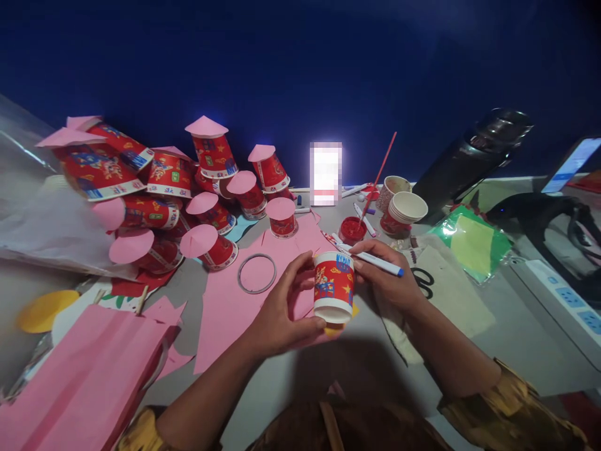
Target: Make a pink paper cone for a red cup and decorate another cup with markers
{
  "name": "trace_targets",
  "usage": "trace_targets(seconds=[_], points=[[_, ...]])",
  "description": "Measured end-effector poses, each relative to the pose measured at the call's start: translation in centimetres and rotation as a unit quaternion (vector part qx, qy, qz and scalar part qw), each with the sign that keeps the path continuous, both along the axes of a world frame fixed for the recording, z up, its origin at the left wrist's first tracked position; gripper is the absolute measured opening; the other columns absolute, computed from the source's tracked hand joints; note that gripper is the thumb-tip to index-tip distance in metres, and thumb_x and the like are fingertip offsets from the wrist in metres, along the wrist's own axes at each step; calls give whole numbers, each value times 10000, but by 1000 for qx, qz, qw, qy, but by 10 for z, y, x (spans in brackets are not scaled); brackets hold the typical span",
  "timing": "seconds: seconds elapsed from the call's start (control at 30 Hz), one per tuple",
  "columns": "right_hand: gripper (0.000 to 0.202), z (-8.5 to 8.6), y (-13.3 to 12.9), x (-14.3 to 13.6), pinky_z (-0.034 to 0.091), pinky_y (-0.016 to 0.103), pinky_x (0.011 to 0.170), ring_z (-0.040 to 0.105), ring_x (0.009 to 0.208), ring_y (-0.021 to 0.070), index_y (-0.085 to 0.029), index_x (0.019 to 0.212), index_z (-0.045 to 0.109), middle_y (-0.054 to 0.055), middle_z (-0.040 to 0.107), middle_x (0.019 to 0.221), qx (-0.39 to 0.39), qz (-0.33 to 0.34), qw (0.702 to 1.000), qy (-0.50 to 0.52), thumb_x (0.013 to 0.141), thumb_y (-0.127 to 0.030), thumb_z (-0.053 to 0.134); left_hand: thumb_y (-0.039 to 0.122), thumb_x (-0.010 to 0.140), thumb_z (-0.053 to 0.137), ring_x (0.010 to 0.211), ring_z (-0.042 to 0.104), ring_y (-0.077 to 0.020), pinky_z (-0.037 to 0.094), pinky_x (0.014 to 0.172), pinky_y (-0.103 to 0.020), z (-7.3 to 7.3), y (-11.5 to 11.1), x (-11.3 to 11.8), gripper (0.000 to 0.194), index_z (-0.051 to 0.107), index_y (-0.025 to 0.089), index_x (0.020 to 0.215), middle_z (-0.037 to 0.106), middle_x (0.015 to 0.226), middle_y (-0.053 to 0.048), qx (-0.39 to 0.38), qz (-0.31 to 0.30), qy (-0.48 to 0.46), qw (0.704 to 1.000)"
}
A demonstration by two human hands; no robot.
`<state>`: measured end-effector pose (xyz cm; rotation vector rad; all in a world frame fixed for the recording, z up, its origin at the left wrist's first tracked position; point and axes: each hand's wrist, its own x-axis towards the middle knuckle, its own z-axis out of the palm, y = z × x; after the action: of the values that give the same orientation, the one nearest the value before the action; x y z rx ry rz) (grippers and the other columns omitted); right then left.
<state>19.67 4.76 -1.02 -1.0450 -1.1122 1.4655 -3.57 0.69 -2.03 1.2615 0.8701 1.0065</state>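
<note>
Grey bench (291,382) under loose pink paper sheets (225,307). Pile of red paper cups with pink cone tops (164,188) heaped far left. Stack of plain cups (404,213) far right, near red paint pot (352,228). Red printed cup (333,287) at centre, upside down, raised off bench. Left hand (282,313) wrapped round cup's side. Right hand (387,279) touching cup, pinching white marker with blue cap (375,260). Wire ring (256,273) flat on pink paper, just left of cup.
</note>
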Motion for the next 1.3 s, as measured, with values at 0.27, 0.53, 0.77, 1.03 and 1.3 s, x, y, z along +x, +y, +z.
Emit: trace_targets(seconds=[0.27, 0.53, 0.77, 1.03, 1.3], points=[[301, -9, 4, -5, 527, 202, 513, 598, 567, 89, -226, 1031, 730, -23, 719, 790, -31, -12, 998, 56, 804, -352, 883, 224, 728, 839, 1425, 544, -371, 484, 1168, -541, -2, -2, 8, 871, 446, 282, 1503, 511, 1551, -142, -18, 2, 2, 1000], [280, -11, 9, 2, 403, 189, 441, 486, 497, 84, -207, 949, 770, -26, 646, 623, 77, -116, 990, 19, 890, -480, 787, 184, 732, 742, 1334, 565, -315, 481, 1158, -552, 0, 4, 7, 789, 434, 291, 1451, 431, 1454, -110, 106, 117, 190, 969], [123, 1, -14, 1, 447, 214, 483, 572, 524, 114, -218, 905, 741, -14, 667, 651, 163, -100, 978, -86, 958, -322, 704, 167, 731, 724, 1327, 531, -294, 493, 1154, -526, 2, 5, 5, 775, 446, 304, 1442, 453, 1404, -87, 153, 139, 228, 951], [55, 15, -24, -9, 559, 243, 579, 720, 658, 166, -230, 876, 749, 20, 757, 769, 315, -75, 928, -185, 902, -202, 709, 158, 712, 694, 1365, 474, -315, 486, 1148, -557, -2, 5, 1, 814, 423, 310, 1465, 442, 1415, -93, 181, 133, 255, 941], [68, 13, -22, -8, 579, 293, 598, 720, 659, 193, -254, 872, 758, 34, 767, 768, 316, -60, 926, -199, 918, -251, 708, 159, 705, 678, 1366, 466, -323, 478, 1149, -577, 0, 4, 1, 826, 405, 313, 1469, 427, 1421, -99, 182, 122, 257, 941]])
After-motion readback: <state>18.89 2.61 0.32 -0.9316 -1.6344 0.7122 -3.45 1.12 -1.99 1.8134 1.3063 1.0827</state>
